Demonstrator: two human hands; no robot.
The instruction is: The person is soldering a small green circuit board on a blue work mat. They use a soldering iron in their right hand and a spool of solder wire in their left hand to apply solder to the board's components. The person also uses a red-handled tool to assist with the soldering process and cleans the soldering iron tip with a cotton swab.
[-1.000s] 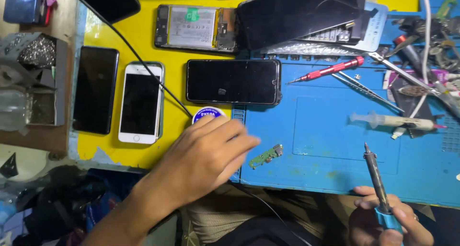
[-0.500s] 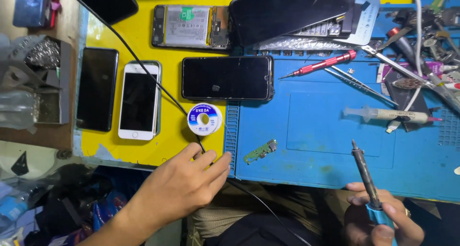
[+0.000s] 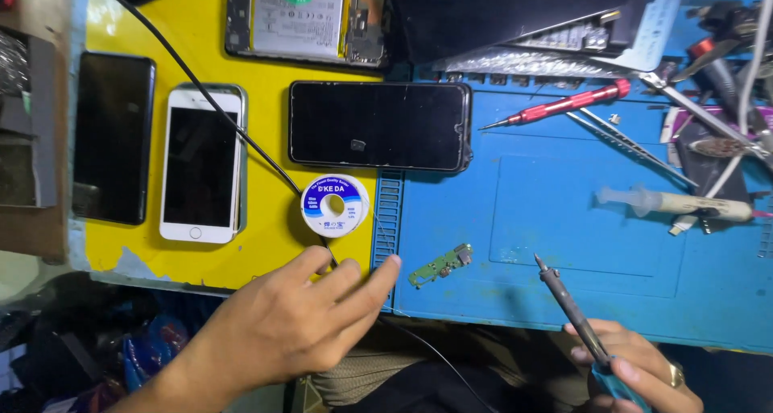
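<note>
The right hand [image 3: 636, 373] and its blue-handled soldering iron [image 3: 576, 316] run off the bottom edge; the opened grey phone [image 3: 306, 18] is cropped at the top.

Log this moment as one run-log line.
left hand: open, fingertips near solder spool | right hand: holds soldering iron, tip up | small green circuit board: on blue mat, untouched

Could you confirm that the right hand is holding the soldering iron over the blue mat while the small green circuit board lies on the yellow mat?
Not quite: the head view shows the green circuit board lying on the blue mat, not the yellow mat. The right hand does hold the soldering iron over the blue mat.
</note>
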